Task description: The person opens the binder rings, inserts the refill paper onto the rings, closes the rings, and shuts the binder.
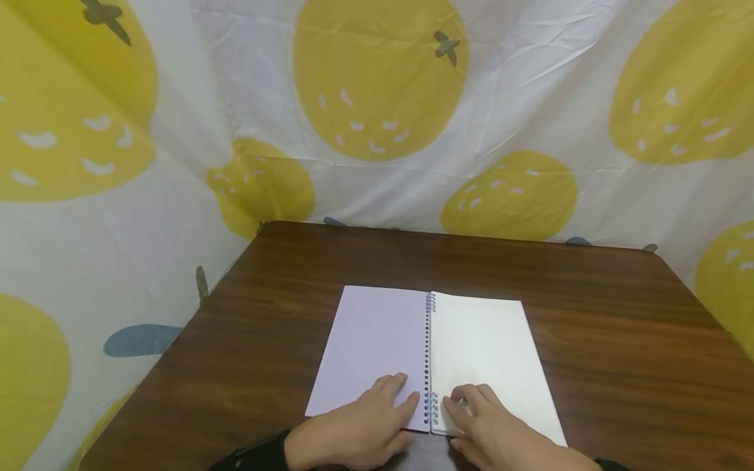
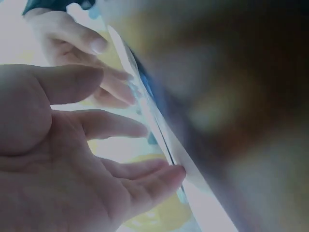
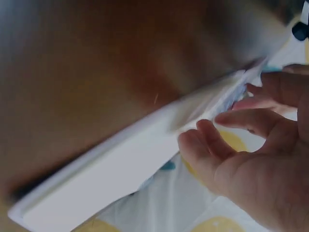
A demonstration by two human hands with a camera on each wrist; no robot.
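Both hands, left [image 1: 359, 428] and right [image 1: 501, 435], rest flat-fingered on the open notebook [image 1: 477, 347], wrists cut off.

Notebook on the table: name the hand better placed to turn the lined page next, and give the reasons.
Right, probably. The right hand already lies on the lined page of the notebook, fingertips near its bottom corner by the spiral. The left hand rests flat on the lilac cover side, so it can steady it.

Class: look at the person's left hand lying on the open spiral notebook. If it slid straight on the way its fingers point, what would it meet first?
The left hand points up and right across the lilac page, so it would probably meet the notebook's blue spiral binding first.
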